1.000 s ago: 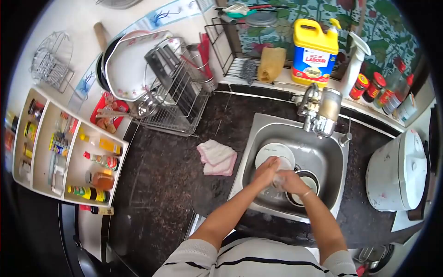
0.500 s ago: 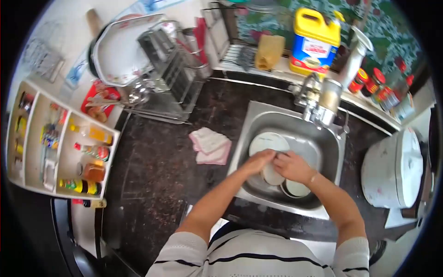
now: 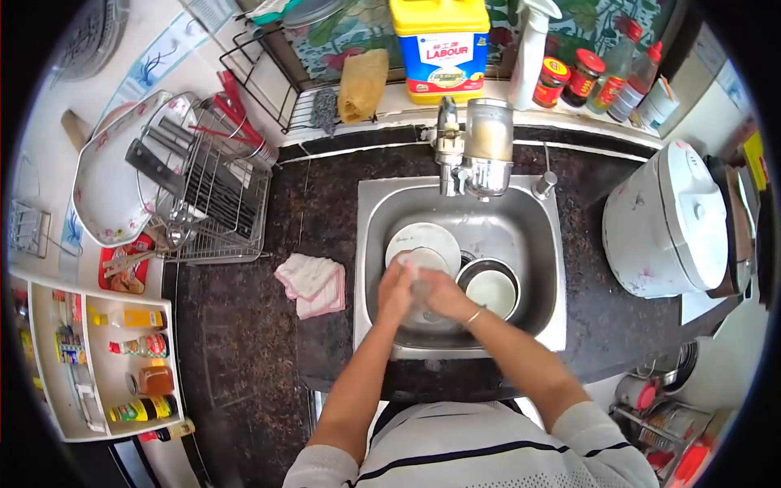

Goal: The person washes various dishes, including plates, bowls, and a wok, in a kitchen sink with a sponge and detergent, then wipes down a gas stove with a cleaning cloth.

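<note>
Over the steel sink (image 3: 541,325), my left hand (image 3: 396,286) is closed, its thumb side toward the right hand. Against it, smeared by motion, is my right hand (image 3: 445,294) with curled fingers. Something small and greyish sits between them; I cannot tell what it is. Just beyond the fingertips, a small pale dish (image 3: 429,259) overlaps a white plate (image 3: 421,233) with dark marks on its rim. Right of my right hand, a cream-coloured bowl (image 3: 492,293) rests inside a dark-rimmed round vessel on the sink floor.
Behind the sink stand the faucet with its filter (image 3: 488,146) and a yellow-blue detergent jug (image 3: 443,53). A folded pink-edged cloth (image 3: 311,285) lies left on the counter. A rack with knives (image 3: 211,195) is farther left, a white rice cooker (image 3: 663,224) at right.
The view has swung right and levelled. My hands stay together, now nearer the plate's front edge, with the cream bowl more uncovered; the right hand has become blurred.
</note>
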A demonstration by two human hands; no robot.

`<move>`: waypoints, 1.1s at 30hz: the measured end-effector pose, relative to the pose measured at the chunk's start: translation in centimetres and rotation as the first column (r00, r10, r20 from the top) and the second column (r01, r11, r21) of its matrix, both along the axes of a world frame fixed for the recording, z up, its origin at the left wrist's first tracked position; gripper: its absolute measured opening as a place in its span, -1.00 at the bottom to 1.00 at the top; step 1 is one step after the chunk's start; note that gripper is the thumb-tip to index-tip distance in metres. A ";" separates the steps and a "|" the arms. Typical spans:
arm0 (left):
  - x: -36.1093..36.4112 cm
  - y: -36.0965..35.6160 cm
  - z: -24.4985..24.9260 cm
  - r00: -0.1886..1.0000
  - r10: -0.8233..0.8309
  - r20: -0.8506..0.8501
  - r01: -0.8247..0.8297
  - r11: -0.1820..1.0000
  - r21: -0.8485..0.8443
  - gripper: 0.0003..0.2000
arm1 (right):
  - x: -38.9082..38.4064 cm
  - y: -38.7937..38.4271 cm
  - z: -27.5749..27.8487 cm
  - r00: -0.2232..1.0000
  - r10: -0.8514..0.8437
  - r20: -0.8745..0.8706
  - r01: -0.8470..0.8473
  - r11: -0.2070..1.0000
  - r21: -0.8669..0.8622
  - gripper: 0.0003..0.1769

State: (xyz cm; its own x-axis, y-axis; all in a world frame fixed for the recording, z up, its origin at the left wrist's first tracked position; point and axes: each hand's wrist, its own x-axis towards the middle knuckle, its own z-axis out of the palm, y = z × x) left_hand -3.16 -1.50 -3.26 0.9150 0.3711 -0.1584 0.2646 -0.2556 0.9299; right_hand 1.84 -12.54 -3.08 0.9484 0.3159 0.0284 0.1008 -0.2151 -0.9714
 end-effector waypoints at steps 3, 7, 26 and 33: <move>-0.6 1.4 2.7 0.994 -0.044 -0.103 0.029 0.990 -0.141 -0.56 | 1.0 -3.3 4.2 0.740 0.667 0.089 -0.486 0.621 -0.615 -0.76; 0.7 0.9 1.5 0.999 -0.021 -0.029 0.014 0.977 -0.212 -0.59 | 1.0 -0.6 2.0 0.900 0.366 0.237 -0.265 0.891 -0.369 -0.72; 0.7 -1.9 -1.1 0.989 -0.042 -0.139 -0.031 0.875 -0.483 -0.65 | -0.9 -2.5 9.9 0.634 0.358 0.686 0.011 0.882 -0.471 -0.62; 4.4 -0.5 2.1 0.911 -0.006 0.412 0.410 0.107 -0.906 -0.57 | 3.5 -2.7 6.7 0.835 0.211 -0.508 0.046 0.893 0.447 -0.74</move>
State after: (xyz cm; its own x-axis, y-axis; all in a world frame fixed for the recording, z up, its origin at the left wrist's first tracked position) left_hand 1.24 -1.96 -1.13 0.9920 -0.1237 0.0252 0.1007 0.8955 0.4334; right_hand 5.33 -15.21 3.64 0.8224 0.4708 -0.3193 -0.4577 0.2143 -0.8629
